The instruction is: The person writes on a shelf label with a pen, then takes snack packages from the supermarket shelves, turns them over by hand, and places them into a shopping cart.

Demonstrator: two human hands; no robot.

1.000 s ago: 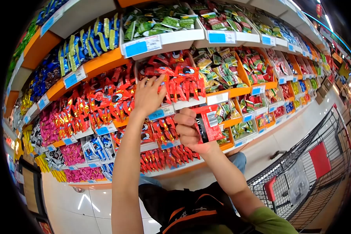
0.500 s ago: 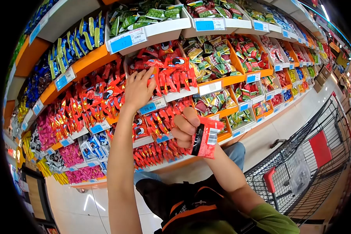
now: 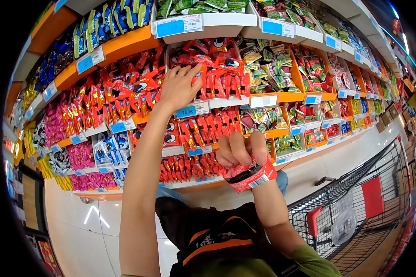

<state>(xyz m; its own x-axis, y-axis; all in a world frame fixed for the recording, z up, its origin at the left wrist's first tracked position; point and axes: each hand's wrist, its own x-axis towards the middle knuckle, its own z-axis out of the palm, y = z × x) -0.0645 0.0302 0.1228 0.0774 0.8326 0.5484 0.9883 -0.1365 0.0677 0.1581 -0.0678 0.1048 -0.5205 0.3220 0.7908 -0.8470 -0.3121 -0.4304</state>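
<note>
My left hand [image 3: 180, 87] reaches over the edge of a bin of red candy packets [image 3: 224, 81], palm down. Its fingers are spread and their tips touch or rest just over the packets; nothing is seen held in it. Lower and to the right, my right hand [image 3: 242, 150] has its fingers curled round a red and black packet [image 3: 252, 176], whose barcode shows at the lower edge. Under my left wrist a price label [image 3: 192, 111] reading 25.80 is fixed to the shelf edge.
Shelves hold green packets [image 3: 194, 6], blue packets [image 3: 111, 21], pink packets [image 3: 81, 157] and mixed green and red packets [image 3: 272, 67]. A wire shopping cart [image 3: 356, 203] with a red panel stands at the right. Below are the tiled floor [image 3: 78, 221] and a black bag [image 3: 217, 231].
The view has shifted a little. My right hand has turned and moved lower, tilting the packet so its barcode end points down. My left hand stays at the red packets, fingers spread.
</note>
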